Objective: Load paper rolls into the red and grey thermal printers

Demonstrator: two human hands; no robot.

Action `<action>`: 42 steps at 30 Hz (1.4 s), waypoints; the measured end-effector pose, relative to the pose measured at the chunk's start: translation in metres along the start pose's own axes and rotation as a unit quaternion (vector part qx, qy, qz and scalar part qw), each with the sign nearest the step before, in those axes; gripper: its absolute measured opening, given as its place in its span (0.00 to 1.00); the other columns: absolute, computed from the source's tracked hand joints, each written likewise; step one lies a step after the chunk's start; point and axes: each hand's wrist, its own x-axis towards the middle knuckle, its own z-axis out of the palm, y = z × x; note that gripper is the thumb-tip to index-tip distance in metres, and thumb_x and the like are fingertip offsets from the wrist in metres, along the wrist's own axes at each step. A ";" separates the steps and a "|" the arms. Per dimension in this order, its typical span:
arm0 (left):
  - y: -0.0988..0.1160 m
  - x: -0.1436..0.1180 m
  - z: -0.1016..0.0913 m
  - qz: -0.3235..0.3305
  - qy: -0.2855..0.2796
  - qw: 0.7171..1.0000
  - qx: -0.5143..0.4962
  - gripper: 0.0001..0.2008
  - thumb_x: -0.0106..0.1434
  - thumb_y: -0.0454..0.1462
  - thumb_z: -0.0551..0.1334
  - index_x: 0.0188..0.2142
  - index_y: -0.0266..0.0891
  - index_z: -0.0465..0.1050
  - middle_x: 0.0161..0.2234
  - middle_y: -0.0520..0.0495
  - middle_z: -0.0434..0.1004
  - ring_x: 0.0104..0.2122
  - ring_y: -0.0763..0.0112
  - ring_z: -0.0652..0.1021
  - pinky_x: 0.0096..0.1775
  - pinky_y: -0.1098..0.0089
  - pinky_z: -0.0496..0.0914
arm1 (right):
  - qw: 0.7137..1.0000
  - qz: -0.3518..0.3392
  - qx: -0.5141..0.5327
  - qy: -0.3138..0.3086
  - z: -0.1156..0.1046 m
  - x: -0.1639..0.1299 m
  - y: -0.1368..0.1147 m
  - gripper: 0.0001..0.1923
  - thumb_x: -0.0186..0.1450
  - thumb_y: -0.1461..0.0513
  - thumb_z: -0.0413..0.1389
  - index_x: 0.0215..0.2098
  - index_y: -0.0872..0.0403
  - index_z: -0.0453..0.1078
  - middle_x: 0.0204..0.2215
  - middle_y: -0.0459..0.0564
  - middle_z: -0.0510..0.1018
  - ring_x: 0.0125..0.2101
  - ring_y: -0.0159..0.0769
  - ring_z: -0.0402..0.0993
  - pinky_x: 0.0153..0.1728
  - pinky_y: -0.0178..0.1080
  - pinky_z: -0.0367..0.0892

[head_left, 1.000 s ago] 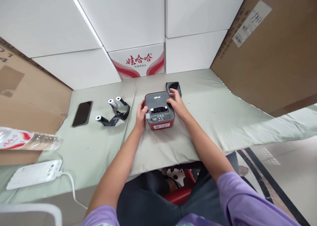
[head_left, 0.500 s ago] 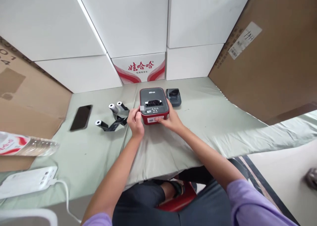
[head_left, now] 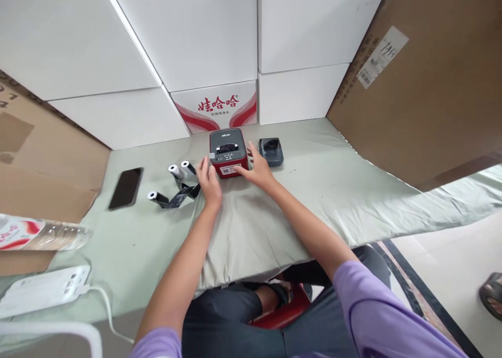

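Note:
A small label printer point(head_left: 228, 151) with a dark grey top and red body stands on the pale green cloth point(head_left: 314, 190), close to the boxes at the back. My left hand point(head_left: 207, 180) rests at its near left corner, fingers spread. My right hand point(head_left: 255, 168) lies flat at its near right side, fingers apart, touching the front edge. Neither hand grips the printer. A small dark grey device point(head_left: 271, 151) sits just right of the printer, beyond my right hand.
Three ribbon rolls point(head_left: 176, 182) with black film lie left of the printer, then a black phone point(head_left: 126, 188). A plastic water bottle point(head_left: 43, 235) and a white power strip point(head_left: 43, 290) are near left. White boxes point(head_left: 196, 49) and a brown carton point(head_left: 423, 86) wall the back.
The printer has been pushed away from me toward the back boxes. My hands have gone from holding its sides to resting open at its front.

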 end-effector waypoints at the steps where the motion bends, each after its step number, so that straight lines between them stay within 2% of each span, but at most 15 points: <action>1: 0.005 -0.006 -0.001 0.035 0.045 0.998 0.034 0.22 0.71 0.48 0.55 0.58 0.38 0.70 0.59 0.36 0.67 0.63 0.59 0.67 0.64 0.59 0.63 | 0.999 -0.004 -0.019 0.041 -0.011 -0.007 0.000 0.43 0.62 0.47 0.63 0.70 0.50 0.56 0.62 0.62 0.71 0.60 0.53 0.70 0.63 0.57 0.65; 3: 0.016 -0.018 0.000 0.117 0.093 0.985 0.081 0.18 0.70 0.45 0.57 0.53 0.37 0.71 0.52 0.37 0.69 0.55 0.59 0.71 0.56 0.59 0.68 | 0.984 0.010 -0.093 0.149 -0.030 -0.016 0.004 0.34 0.66 0.50 0.59 0.66 0.52 0.61 0.59 0.64 0.71 0.60 0.54 0.68 0.64 0.59 0.63; 5: 0.024 -0.029 0.004 0.196 0.057 0.974 0.098 0.13 0.69 0.43 0.58 0.47 0.38 0.71 0.44 0.41 0.71 0.45 0.61 0.73 0.49 0.60 0.70 | 0.960 0.062 -0.182 0.203 -0.041 -0.018 0.014 0.40 0.62 0.50 0.63 0.66 0.58 0.59 0.60 0.69 0.68 0.63 0.60 0.61 0.66 0.63 0.57; 8: 0.029 -0.042 0.012 0.286 -0.071 0.949 0.109 0.07 0.67 0.38 0.57 0.43 0.39 0.71 0.35 0.46 0.72 0.35 0.65 0.73 0.42 0.63 0.70 | 0.942 0.137 -0.253 0.173 -0.039 -0.008 0.029 0.56 0.54 0.51 0.70 0.70 0.67 0.50 0.63 0.77 0.63 0.65 0.65 0.58 0.66 0.64 0.55; 10: 0.030 -0.047 0.016 0.314 -0.188 0.921 0.134 0.08 0.67 0.35 0.57 0.43 0.39 0.72 0.31 0.47 0.73 0.32 0.67 0.74 0.39 0.66 0.70 | 0.943 0.155 -0.258 0.143 -0.036 -0.002 0.032 0.59 0.54 0.53 0.70 0.72 0.68 0.46 0.63 0.77 0.63 0.64 0.64 0.62 0.65 0.60 0.59; 12: 0.032 -0.051 0.017 0.299 -0.275 0.897 0.173 0.11 0.67 0.34 0.55 0.45 0.39 0.74 0.32 0.47 0.77 0.31 0.68 0.76 0.38 0.67 0.70 | 0.948 0.159 -0.246 0.124 -0.037 -0.006 0.029 0.57 0.55 0.54 0.68 0.73 0.66 0.46 0.62 0.74 0.65 0.61 0.62 0.67 0.62 0.57 0.64; 13: 0.033 -0.052 0.018 0.279 -0.297 0.893 0.190 0.12 0.67 0.34 0.55 0.47 0.39 0.74 0.36 0.45 0.80 0.31 0.68 0.77 0.38 0.67 0.71 | 0.952 0.156 -0.238 0.115 -0.040 -0.012 0.026 0.55 0.56 0.54 0.67 0.73 0.64 0.47 0.61 0.72 0.66 0.60 0.61 0.69 0.60 0.57 0.66; 16: 0.034 -0.054 0.018 0.208 -0.324 0.900 0.207 0.18 0.67 0.35 0.57 0.55 0.40 0.73 0.51 0.41 0.81 0.35 0.68 0.79 0.41 0.67 0.73 | 0.964 0.123 -0.219 0.084 -0.051 -0.046 0.017 0.55 0.55 0.49 0.67 0.73 0.58 0.49 0.59 0.68 0.69 0.58 0.62 0.71 0.57 0.59 0.69; 19: 0.031 -0.053 0.020 0.161 -0.359 0.899 0.195 0.27 0.64 0.35 0.59 0.64 0.41 0.68 0.49 0.44 0.82 0.35 0.67 0.80 0.41 0.67 0.73 | 0.972 0.084 -0.211 0.064 -0.053 -0.083 0.012 0.57 0.55 0.47 0.67 0.74 0.55 0.46 0.61 0.69 0.68 0.61 0.65 0.68 0.56 0.63 0.69; 23: 0.028 -0.053 0.022 0.138 -0.364 0.902 0.188 0.29 0.63 0.35 0.60 0.64 0.40 0.69 0.42 0.47 0.83 0.32 0.68 0.80 0.40 0.68 0.73 | 0.971 0.084 -0.217 0.055 -0.042 -0.102 0.009 0.59 0.56 0.48 0.66 0.75 0.56 0.42 0.65 0.72 0.64 0.63 0.67 0.65 0.57 0.65 0.68; 28: 0.032 -0.052 0.022 0.110 -0.383 0.896 0.196 0.17 0.61 0.35 0.61 0.50 0.42 0.78 0.38 0.48 0.83 0.27 0.70 0.76 0.35 0.69 0.69 | 0.969 0.109 -0.215 0.046 -0.040 -0.096 0.009 0.61 0.54 0.48 0.67 0.75 0.58 0.42 0.65 0.73 0.65 0.62 0.69 0.67 0.54 0.65 0.70; 33: 0.038 -0.048 0.025 0.101 -0.385 0.884 0.245 0.07 0.57 0.35 0.62 0.35 0.42 0.77 0.27 0.50 0.78 0.25 0.68 0.74 0.32 0.68 0.64 | 0.970 0.103 -0.216 0.041 -0.046 -0.095 0.011 0.59 0.52 0.47 0.68 0.73 0.57 0.48 0.64 0.72 0.66 0.62 0.68 0.68 0.55 0.64 0.70; 36: 0.037 -0.048 0.027 0.101 -0.372 0.886 0.258 0.03 0.56 0.34 0.62 0.30 0.42 0.75 0.25 0.51 0.77 0.24 0.67 0.74 0.31 0.68 0.63 | 0.970 0.097 -0.219 0.042 -0.045 -0.096 0.010 0.57 0.53 0.48 0.68 0.73 0.56 0.49 0.64 0.71 0.67 0.61 0.67 0.69 0.54 0.64 0.71; 39: 0.036 -0.051 0.029 0.095 -0.339 0.900 0.257 0.04 0.58 0.35 0.62 0.32 0.42 0.76 0.29 0.49 0.81 0.25 0.67 0.75 0.33 0.68 0.65 | 0.967 0.105 -0.229 0.048 -0.042 -0.097 0.008 0.57 0.54 0.48 0.68 0.73 0.56 0.47 0.64 0.71 0.66 0.62 0.66 0.68 0.55 0.63 0.71; 42: 0.035 -0.055 0.028 0.099 -0.289 0.913 0.270 0.14 0.61 0.35 0.61 0.46 0.41 0.79 0.36 0.48 0.84 0.29 0.67 0.79 0.36 0.68 0.68 | 0.962 0.119 -0.240 0.052 -0.041 -0.097 0.007 0.58 0.53 0.49 0.68 0.73 0.57 0.46 0.64 0.71 0.66 0.63 0.65 0.67 0.56 0.61 0.71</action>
